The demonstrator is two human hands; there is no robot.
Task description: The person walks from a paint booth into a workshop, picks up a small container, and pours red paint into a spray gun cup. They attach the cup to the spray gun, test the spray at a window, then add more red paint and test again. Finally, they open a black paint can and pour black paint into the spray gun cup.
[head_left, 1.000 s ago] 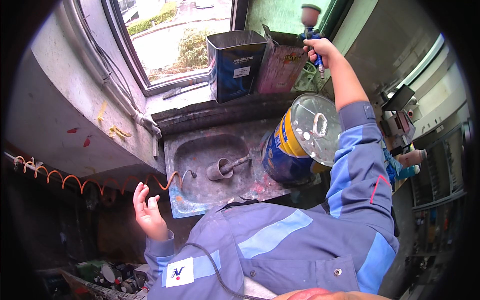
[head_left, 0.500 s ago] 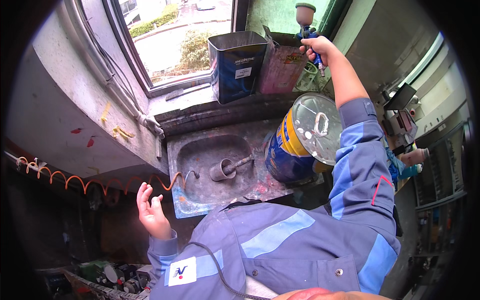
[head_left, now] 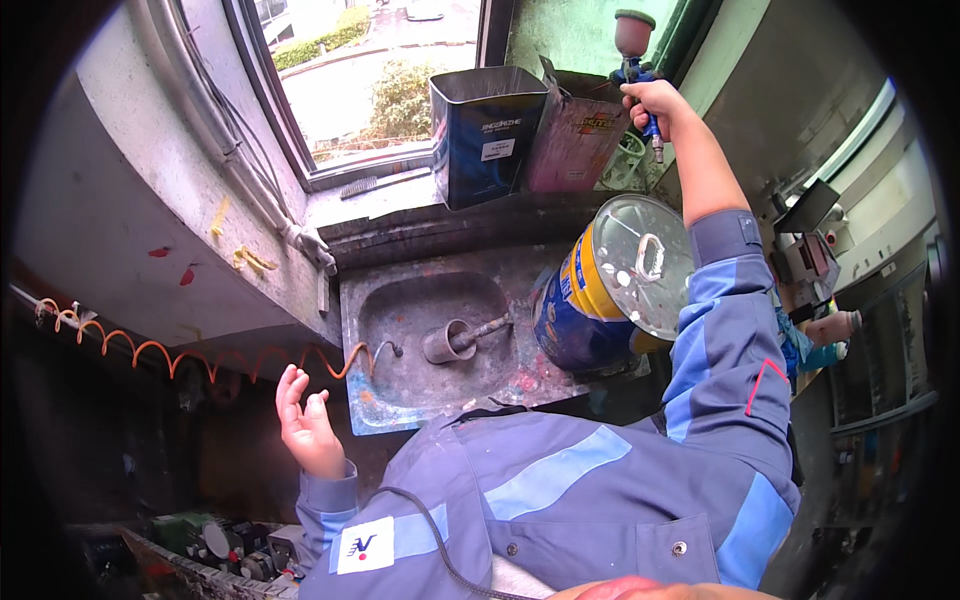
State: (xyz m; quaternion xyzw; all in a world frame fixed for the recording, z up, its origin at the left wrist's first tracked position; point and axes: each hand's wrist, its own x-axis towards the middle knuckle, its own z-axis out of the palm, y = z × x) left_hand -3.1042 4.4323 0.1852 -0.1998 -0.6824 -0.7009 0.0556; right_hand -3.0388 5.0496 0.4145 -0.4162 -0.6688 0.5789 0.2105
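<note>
Spray gun (head_left: 633, 72) at 1 o'clock, out at the reach of the right arm, its rounded cup (head_left: 634, 36) uppermost and the metal inlet at its lower end pointing toward 5 o'clock; no hose shows on that end. The right hand (head_left: 660, 104) has its fingers wrapped round the upper handle; the far side of the grip is hidden. The left hand (head_left: 312, 432), at 8 o'clock, holds nothing, fingers loosely spread and a little bent. Judged by look, the gun is stiff and modest in weight, heavier at the top if the cup holds liquid, whose level cannot be told. The handle is the sound place to grip; the cup probably makes a poorer hold, likely slick if wet with paint, and the nozzle end likely delicate. Edges to mind: rim of the pink tin (head_left: 578, 140) just beside the gun on its 8 o'clock side, the dark blue tin (head_left: 490, 140) beyond it, the window frame near 12 o'clock, and the lidded drum (head_left: 655, 262) at 3 o'clock, under the forearm. Best room for the arm appears to be the air above the basin (head_left: 385, 300), toward 8 o'clock, an orange coiled hose (head_left: 150, 347) skirting its outer side.
</note>
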